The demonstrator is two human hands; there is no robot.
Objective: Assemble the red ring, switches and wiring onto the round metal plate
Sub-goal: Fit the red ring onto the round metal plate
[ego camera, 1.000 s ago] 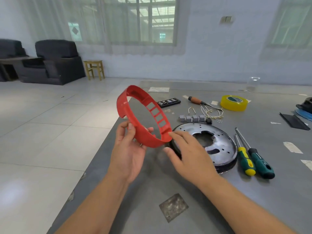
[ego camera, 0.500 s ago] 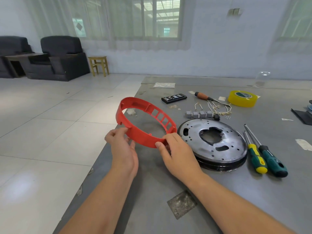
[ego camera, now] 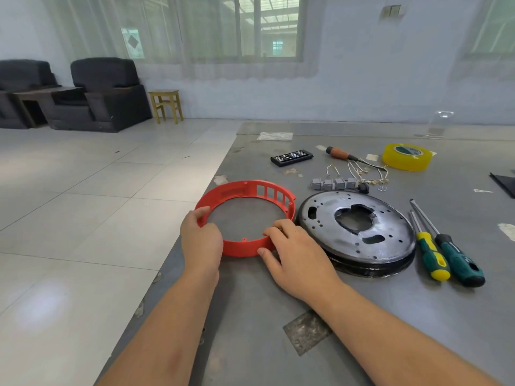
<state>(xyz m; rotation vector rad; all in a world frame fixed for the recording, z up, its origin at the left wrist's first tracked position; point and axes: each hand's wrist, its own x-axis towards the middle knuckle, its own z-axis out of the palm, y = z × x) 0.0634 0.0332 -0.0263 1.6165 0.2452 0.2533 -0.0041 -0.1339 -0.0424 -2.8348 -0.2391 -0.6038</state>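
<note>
Two hands set a red ring (ego camera: 245, 215) flat on the grey table (ego camera: 278, 302), nearest its left edge. The left hand (ego camera: 202, 240) grips the ring's near-left rim, thumb hooked inside the band and fingers curled over the outside. The right hand (ego camera: 295, 252) pinches the ring's near-right rim, fingertips on the top edge and thumb against the outer wall.

Recommended practice, as a judgement: keep both grips until the ring lies level, then lift it evenly and centre it over the round metal plate (ego camera: 356, 227), which lies just right of the ring (the two look almost touching); turning the slotted section toward the switches should ease later wiring.

The ring is a thin plastic band with a row of rectangular windows along its far-right wall, a ribbed panel on its far wall and small tabs on the rim.

Beyond the ring to the right stand four grey switches (ego camera: 333, 184) in a row, with pale wiring (ego camera: 362, 174) behind them.
</note>
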